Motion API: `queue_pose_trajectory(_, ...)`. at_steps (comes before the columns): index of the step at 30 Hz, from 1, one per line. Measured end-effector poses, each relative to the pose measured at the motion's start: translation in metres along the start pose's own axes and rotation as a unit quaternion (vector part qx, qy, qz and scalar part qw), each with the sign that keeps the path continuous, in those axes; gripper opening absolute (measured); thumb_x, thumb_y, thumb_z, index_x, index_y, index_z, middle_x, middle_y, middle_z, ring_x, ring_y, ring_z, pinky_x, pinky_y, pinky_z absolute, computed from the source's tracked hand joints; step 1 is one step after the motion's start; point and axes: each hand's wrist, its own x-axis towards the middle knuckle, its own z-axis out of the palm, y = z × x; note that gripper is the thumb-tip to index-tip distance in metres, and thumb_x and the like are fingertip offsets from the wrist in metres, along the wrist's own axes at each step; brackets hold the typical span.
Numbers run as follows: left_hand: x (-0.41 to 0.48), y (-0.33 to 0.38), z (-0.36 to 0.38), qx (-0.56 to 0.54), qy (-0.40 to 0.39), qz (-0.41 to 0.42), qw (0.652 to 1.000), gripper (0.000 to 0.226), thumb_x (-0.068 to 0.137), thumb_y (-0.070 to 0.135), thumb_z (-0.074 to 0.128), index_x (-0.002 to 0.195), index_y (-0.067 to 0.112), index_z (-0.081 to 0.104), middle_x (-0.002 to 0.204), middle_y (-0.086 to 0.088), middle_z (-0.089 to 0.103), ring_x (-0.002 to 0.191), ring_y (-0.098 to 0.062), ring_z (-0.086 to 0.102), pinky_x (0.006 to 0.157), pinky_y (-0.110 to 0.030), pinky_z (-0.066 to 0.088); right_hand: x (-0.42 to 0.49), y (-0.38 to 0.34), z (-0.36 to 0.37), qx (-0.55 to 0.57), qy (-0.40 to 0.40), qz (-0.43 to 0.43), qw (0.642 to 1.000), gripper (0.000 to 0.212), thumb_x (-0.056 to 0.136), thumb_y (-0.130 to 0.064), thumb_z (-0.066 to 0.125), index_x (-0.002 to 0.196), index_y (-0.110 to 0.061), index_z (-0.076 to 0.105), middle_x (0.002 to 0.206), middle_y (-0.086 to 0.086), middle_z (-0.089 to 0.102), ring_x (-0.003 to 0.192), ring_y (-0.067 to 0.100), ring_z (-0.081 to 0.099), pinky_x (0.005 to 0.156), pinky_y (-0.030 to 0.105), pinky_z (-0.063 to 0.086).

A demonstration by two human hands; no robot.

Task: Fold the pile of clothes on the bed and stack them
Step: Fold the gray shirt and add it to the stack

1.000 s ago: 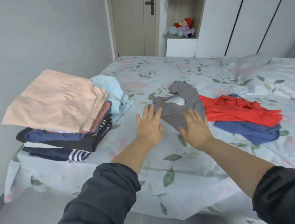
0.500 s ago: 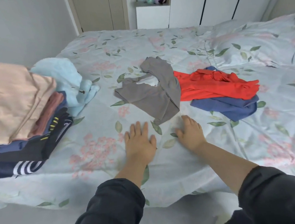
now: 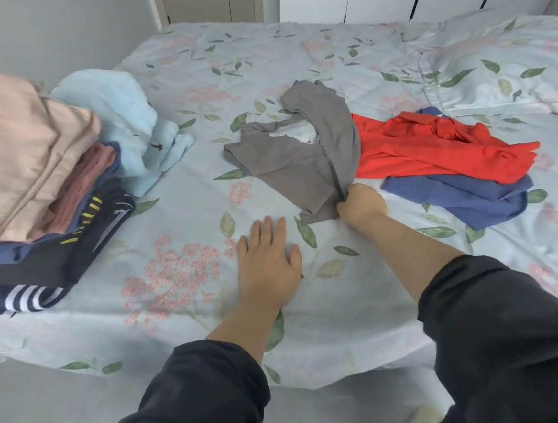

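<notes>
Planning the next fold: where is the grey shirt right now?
In the head view the grey shirt lies in the middle of the bed, touching the red shirt on its right; the right hand pinches its near corner.

Soft, even light covers the bed [image 3: 177, 220] without glare, shadows faint, with wide-angle bending and slight blur at 3 and 9 o'clock.

I see a crumpled grey cotton garment [image 3: 300, 157] in the middle of the floral bed [image 3: 177, 220], with its near corner pinched by the right hand [image 3: 361, 204]. A rumpled red shirt [image 3: 434, 150] touches its right side and lies over a blue garment [image 3: 472, 197]. At the far left stands a folded stack [image 3: 24, 173] with a peach cloth on top.
</notes>
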Motion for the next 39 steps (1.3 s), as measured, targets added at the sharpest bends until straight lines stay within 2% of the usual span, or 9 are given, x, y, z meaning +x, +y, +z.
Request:
queue_pose_trajectory(9,-0.004,0.004,-0.012,-0.078,0.036,-0.001,0.996,0.058,0.099,0.037,0.024,0.153,0.023,0.008,0.161,-0.002,0.009,0.147,-0.017,0.011,0.119,-0.041,0.006,-0.059,0.022,-0.069,-0.271,-0.353,-0.126,0.887,0.022,0.077,-0.018,0.063,0.060,-0.009,0.053,0.053,0.002,0.051,0.046,0.016,0.048,0.041,0.017,0.035)
queue_pose_trajectory(12,-0.005,0.004,-0.012,-0.073,0.032,-0.001,0.997,0.058,0.100,0.039,0.024,0.153,0.023,0.009,0.161,-0.002,0.009,0.147,-0.017,0.010,0.119,-0.041,0.006,-0.049,0.029,-0.067,-0.169,-0.199,-0.107,0.959,0.020,0.086,-0.028,0.062,0.085,-0.009,0.060,0.084,0.007,0.060,0.082,0.029,0.059,0.068,0.029,0.044)
queue_pose_trajectory(14,-0.005,0.003,-0.012,-0.071,0.028,-0.003,0.997,0.058,0.099,0.040,0.023,0.153,0.023,0.009,0.161,-0.002,0.009,0.147,-0.017,0.010,0.119,-0.041,0.006,-0.042,0.023,-0.048,-0.053,-0.022,-0.075,0.996,0.056,0.087,-0.037,0.063,0.127,-0.003,0.045,0.126,0.019,0.048,0.118,0.037,0.046,0.095,0.038,0.038)
queue_pose_trajectory(16,-0.004,0.003,-0.012,-0.067,0.027,-0.002,0.997,0.059,0.099,0.042,0.023,0.153,0.024,0.009,0.161,-0.002,0.008,0.147,-0.016,0.010,0.119,-0.041,0.007,-0.043,0.012,-0.027,0.054,-0.026,-0.065,0.996,0.082,0.084,-0.034,0.068,0.146,-0.005,0.022,0.143,0.021,0.035,0.130,0.038,0.035,0.106,0.041,0.033)
queue_pose_trajectory(22,-0.005,0.002,-0.011,-0.089,0.034,0.001,0.995,0.060,0.098,0.042,0.028,0.153,0.025,0.012,0.161,-0.002,0.006,0.147,-0.017,0.009,0.119,-0.042,0.006,-0.044,0.002,-0.011,0.018,-0.031,-0.137,0.990,0.036,0.073,0.004,0.050,0.106,-0.001,0.064,0.104,0.019,0.065,0.100,0.035,0.057,0.082,0.034,0.047)
queue_pose_trajectory(25,-0.005,0.003,-0.011,-0.090,0.051,0.008,0.995,0.060,0.098,0.042,0.029,0.153,0.025,0.013,0.161,-0.004,0.005,0.147,-0.019,0.007,0.119,-0.042,0.005,-0.049,0.007,-0.025,0.045,-0.093,-0.163,0.981,0.020,0.069,0.007,0.047,0.072,0.003,0.066,0.072,0.014,0.061,0.079,0.025,0.057,0.068,0.027,0.043)
queue_pose_trajectory(33,-0.003,0.003,-0.011,-0.015,0.082,0.070,0.994,0.067,0.090,0.053,0.016,0.152,0.029,0.014,0.161,0.004,0.003,0.148,-0.016,-0.004,0.116,-0.050,-0.002,-0.088,0.033,-0.075,-0.130,-0.435,-0.126,0.882,0.028,0.073,-0.009,0.059,0.096,-0.002,0.073,0.071,-0.005,0.069,0.063,0.004,0.054,0.059,0.015,0.041)
queue_pose_trajectory(36,0.000,0.001,-0.007,0.000,0.061,0.087,0.994,0.070,0.088,0.057,0.016,0.153,0.030,0.011,0.160,0.008,0.004,0.148,-0.015,-0.005,0.116,-0.047,-0.007,-0.073,0.040,-0.077,0.015,-0.249,-0.102,0.963,0.022,0.087,-0.031,0.063,0.083,-0.012,0.072,0.080,0.004,0.066,0.078,0.018,0.059,0.068,0.025,0.044)
queue_pose_trajectory(39,0.003,0.000,-0.003,-0.005,0.032,0.092,0.995,0.073,0.086,0.060,0.014,0.152,0.030,0.014,0.160,0.008,0.013,0.147,-0.014,-0.002,0.118,-0.044,-0.003,-0.062,0.031,-0.049,0.051,-0.002,-0.072,0.996,0.071,0.077,-0.043,0.073,0.136,-0.013,0.045,0.132,0.014,0.045,0.127,0.031,0.039,0.104,0.037,0.035)
